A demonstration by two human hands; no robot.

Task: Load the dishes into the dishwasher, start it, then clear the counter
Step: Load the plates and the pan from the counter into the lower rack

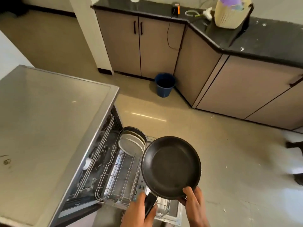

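I hold a black frying pan (170, 166) above the open dishwasher (101, 161), its inside facing up. My left hand (139, 210) grips the pan's black handle (150, 205). My right hand (195, 203) pinches the pan's near rim, thumb on the inside. The lower rack (121, 176) is pulled out over the open door. Several steel plates (131, 143) stand upright at the rack's far end, with a dark round dish behind them. The rest of the rack looks bare.
The dishwasher's steel top (49, 120) fills the left. A blue bucket (164, 84) stands on the floor by the corner cabinets. The black counter (262, 41) at the back carries a cream basket (231, 13), a cable and small items.
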